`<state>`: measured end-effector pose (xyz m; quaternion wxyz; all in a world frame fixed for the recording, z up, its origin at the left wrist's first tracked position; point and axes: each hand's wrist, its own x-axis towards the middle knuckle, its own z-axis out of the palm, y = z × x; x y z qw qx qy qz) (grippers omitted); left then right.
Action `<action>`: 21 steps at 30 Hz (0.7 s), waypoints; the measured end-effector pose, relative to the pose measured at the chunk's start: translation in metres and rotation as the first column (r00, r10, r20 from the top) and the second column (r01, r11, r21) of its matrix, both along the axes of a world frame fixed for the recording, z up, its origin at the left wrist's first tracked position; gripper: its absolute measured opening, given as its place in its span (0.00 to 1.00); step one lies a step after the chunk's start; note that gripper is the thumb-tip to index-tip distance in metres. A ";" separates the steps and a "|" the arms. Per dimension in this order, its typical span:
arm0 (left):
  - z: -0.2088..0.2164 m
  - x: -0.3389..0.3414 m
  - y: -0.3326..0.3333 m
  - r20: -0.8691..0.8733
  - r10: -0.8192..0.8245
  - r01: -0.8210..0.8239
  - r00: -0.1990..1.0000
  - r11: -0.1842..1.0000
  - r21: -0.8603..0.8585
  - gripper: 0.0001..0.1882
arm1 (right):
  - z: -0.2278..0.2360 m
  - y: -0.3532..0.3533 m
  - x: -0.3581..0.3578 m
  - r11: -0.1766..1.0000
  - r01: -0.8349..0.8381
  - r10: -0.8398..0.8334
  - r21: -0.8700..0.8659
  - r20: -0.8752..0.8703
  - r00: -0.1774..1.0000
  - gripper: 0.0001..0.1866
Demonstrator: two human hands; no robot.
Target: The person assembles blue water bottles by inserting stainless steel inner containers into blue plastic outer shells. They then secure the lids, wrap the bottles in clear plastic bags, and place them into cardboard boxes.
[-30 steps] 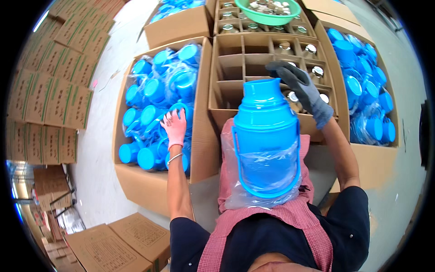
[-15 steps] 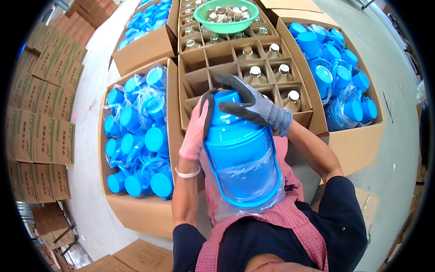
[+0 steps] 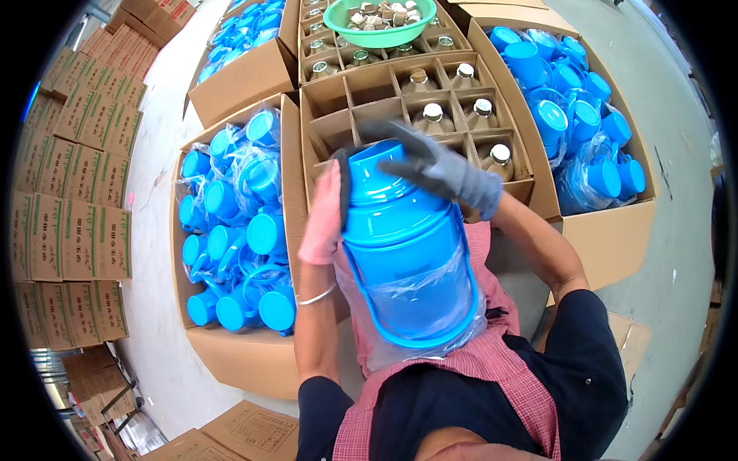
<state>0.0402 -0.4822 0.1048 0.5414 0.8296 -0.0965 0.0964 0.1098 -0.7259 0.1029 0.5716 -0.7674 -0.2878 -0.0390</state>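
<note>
Closest in, the large blue plastic flask shell with its blue loop handle is resting against the person's checked pink apron, its lower half sitting in a clear plastic bag. Both hands are clamped on its upper end: the left hand, in a pink glove with a black part at the fingers, is pressing flat against the left side of the rim, while the right hand, in a grey glove, is spreading its fingers over the open mouth from the right. To do this well, the shell is best kept braced on the lap so it is not rolling, with the bag kept clear of the rim.

Just beyond, an open divided cardboard carton is holding silvery glass liners with pale stoppers in some cells, others standing empty. Flanking it, 2 open cardboard boxes of bagged blue shells are crowding each elbow: one on the left, one on the right. Farther off, a green plastic bowl of small stoppers is sitting atop the carton, and stacked flat cartons are lining the left wall.
</note>
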 end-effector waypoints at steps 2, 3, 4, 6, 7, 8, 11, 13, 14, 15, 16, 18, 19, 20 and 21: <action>0.014 -0.005 -0.004 -0.020 -0.013 0.013 1.000 1.000 0.023 0.20 | -0.004 -0.016 0.006 0.998 0.050 -0.052 -0.032 -0.067 0.996 0.35; 0.027 -0.010 0.000 -0.103 -0.087 0.076 0.991 0.992 -0.102 0.21 | -0.009 -0.035 0.018 0.985 0.054 -0.093 -0.163 -0.248 0.964 0.33; 0.013 -0.006 0.018 -0.081 -0.258 0.210 0.963 0.902 -0.377 0.21 | -0.007 -0.042 0.029 0.958 0.010 -0.132 -0.287 -0.409 0.903 0.32; -0.018 0.002 0.055 0.023 -0.566 0.328 0.824 0.445 -0.833 0.24 | 0.017 -0.027 0.027 0.969 -0.127 0.006 -0.212 -0.493 0.870 0.32; -0.022 -0.006 0.033 -0.023 -0.423 0.351 0.906 0.781 -0.517 0.24 | 0.032 0.000 0.001 0.982 -0.169 0.131 -0.090 -0.330 0.935 0.31; -0.014 -0.014 0.011 0.009 -0.270 0.269 0.963 0.960 -0.081 0.25 | 0.047 0.015 -0.018 0.973 -0.229 0.232 0.036 -0.127 0.964 0.30; 0.018 -0.012 0.024 -0.133 -0.204 0.155 0.970 0.939 -0.307 0.23 | 0.008 -0.044 0.019 0.992 -0.101 0.068 -0.070 -0.368 0.927 0.29; 0.030 -0.006 0.005 -0.112 -0.134 0.064 0.985 0.872 -0.485 0.24 | 0.003 -0.063 0.035 0.970 -0.045 -0.049 -0.240 -0.375 0.926 0.30; 0.037 -0.005 -0.001 -0.099 -0.088 0.017 0.991 0.826 -0.563 0.24 | 0.016 -0.044 0.022 0.968 -0.063 -0.035 -0.242 -0.380 0.924 0.30; 0.041 -0.011 -0.015 -0.158 -0.074 0.010 0.985 0.927 -0.375 0.24 | 0.036 -0.007 -0.007 0.988 -0.103 0.059 -0.114 -0.338 0.939 0.32; 0.049 -0.006 -0.016 -0.141 -0.135 0.082 0.981 0.939 -0.333 0.25 | 0.054 0.007 -0.019 0.993 -0.120 0.120 0.015 -0.254 0.960 0.35; 0.061 -0.007 -0.015 -0.138 -0.245 0.206 0.960 0.947 -0.247 0.31 | 0.037 -0.021 0.003 0.984 -0.149 0.126 -0.092 -0.219 0.968 0.35; 0.055 -0.007 0.003 -0.216 -0.243 0.140 0.946 0.904 -0.403 0.33 | 0.025 -0.041 0.015 0.981 -0.155 0.092 -0.120 -0.417 0.904 0.34; 0.059 -0.007 0.010 -0.281 -0.251 0.060 0.926 0.834 -0.548 0.34 | 0.029 -0.049 0.021 0.974 -0.168 0.047 -0.153 -0.589 0.807 0.33; 0.057 0.001 -0.001 -0.225 -0.238 0.120 0.945 0.890 -0.441 0.37 | 0.026 -0.047 0.011 0.934 -0.302 0.358 0.193 -0.494 0.792 0.33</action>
